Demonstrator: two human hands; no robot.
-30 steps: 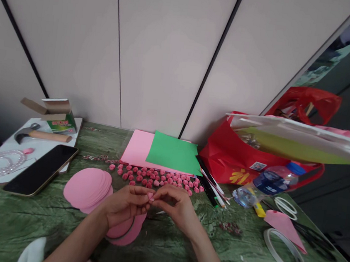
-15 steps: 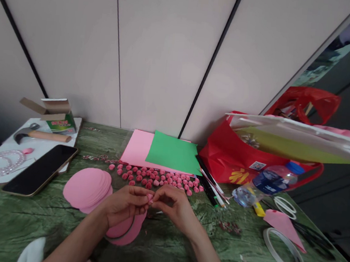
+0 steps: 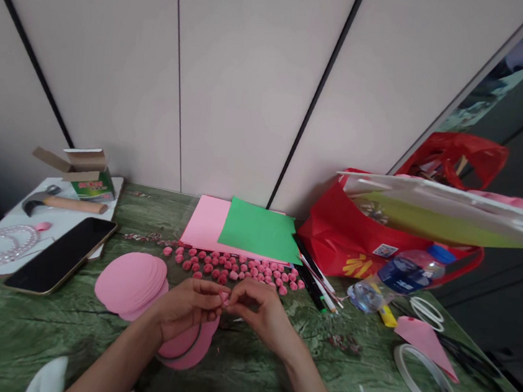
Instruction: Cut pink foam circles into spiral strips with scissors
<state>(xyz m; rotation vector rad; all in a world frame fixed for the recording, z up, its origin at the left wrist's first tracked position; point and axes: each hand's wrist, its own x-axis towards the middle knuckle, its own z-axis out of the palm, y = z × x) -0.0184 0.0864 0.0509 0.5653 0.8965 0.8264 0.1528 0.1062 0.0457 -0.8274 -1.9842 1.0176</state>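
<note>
My left hand [image 3: 189,307] pinches a small pink paper piece [image 3: 224,298] between thumb and fingertips. From the other side, my right hand [image 3: 259,311] is closed with its fingertips at the same piece. Just beyond both hands lie many small pink rolled paper roses [image 3: 224,261] in loose rows. A stack of pink paper circles [image 3: 128,282] sits left of my left hand. More pink circles [image 3: 199,348] lie partly under my left hand and wrist, with a dark ring on them.
A phone [image 3: 61,256], hammer [image 3: 74,204] and small box [image 3: 92,181] lie at left. Pink and green sheets [image 3: 260,228] are at the back. On the right are pens [image 3: 315,283], a red bag [image 3: 327,234], a bottle [image 3: 403,273], a tape roll [image 3: 427,378] and scissors [image 3: 473,362].
Both hands stay nearly in place around the small pink piece. The whole view has shifted very slightly.
</note>
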